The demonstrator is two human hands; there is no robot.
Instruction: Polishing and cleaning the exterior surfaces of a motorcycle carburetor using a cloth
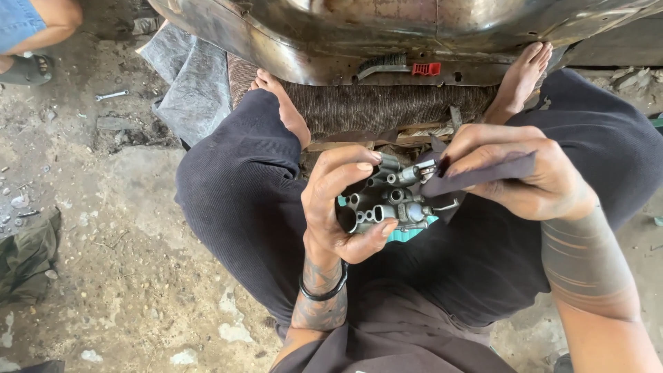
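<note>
Carburetor body point(387, 204): cast metal, dull grey, matt, grimy in the bores. Strip of cloth point(476, 176): dark, matt, soft weave. Trousers point(242, 193): dark ribbed fabric, matt. Sheet-metal panel point(345, 27): bare steel, tarnished, with a glossy sheen. Clip point(426, 68): red plastic, smooth. Mat point(373, 107): coarse brown woven cloth. Floor point(103, 228): rough concrete, dusty, chipped. Wrench point(110, 95): bright metal.
</note>
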